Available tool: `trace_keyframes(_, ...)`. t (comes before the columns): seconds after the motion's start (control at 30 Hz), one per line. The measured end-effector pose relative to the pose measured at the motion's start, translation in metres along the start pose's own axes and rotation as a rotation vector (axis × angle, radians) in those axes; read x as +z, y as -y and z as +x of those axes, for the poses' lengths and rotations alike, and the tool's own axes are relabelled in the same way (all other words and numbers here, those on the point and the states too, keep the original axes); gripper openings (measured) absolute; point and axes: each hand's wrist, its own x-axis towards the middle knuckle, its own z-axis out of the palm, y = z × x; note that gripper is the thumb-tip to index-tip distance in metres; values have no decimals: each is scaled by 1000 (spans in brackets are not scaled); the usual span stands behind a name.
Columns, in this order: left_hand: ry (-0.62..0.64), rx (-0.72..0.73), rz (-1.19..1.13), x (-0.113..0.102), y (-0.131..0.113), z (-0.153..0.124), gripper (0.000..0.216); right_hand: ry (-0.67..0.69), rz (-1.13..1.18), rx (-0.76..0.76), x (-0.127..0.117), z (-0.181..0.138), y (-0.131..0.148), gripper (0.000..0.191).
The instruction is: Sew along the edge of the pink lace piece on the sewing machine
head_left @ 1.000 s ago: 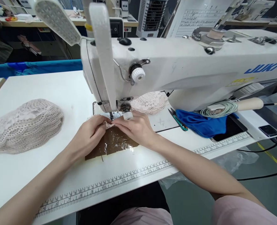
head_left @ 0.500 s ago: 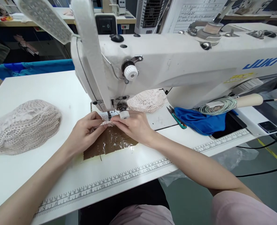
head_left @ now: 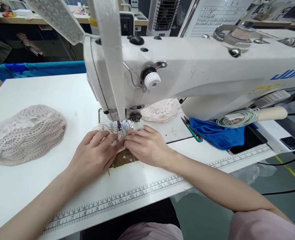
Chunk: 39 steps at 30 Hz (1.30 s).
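Note:
A small pale pink lace piece (head_left: 106, 128) lies under the needle (head_left: 118, 126) of the white sewing machine (head_left: 192, 73). My left hand (head_left: 93, 155) rests on its near edge with fingers curled and pressed down on the lace. My right hand (head_left: 147, 145) meets it from the right, fingertips pinching the same piece just in front of the presser foot. Brown tape (head_left: 123, 159) on the table shows between the two hands.
A heap of pink lace pieces (head_left: 24, 133) sits at the left of the white table (head_left: 49, 100). More lace (head_left: 162, 110) lies behind the needle. Snips (head_left: 192, 130), blue cloth (head_left: 217, 135), a cord bundle (head_left: 237, 117) and a phone (head_left: 291, 142) lie to the right. A ruler strip (head_left: 127, 195) lines the front edge.
Both hands have drawn slightly toward me and now cover most of the brown tape. More of the lace piece is spread out left of the needle.

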Motion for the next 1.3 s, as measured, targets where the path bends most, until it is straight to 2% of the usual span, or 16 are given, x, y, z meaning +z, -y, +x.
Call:
trace_keyframes(0.2,41,25,97,-3,-12,-2,21,16,-50,-50,1,-2,2,25)
trace_keyframes(0.73,61,-43,49,4,-2,-2,25,-32,-69,-47,5,1,0,26)
trace_keyframes(1.07,12,-26,86,13,12,3,26,-9,-101,0,13,9,-7,24)
trace_keyframes(1.3,3,-74,58,2,-4,2,30,-63,-79,-16,12,5,-6,19)
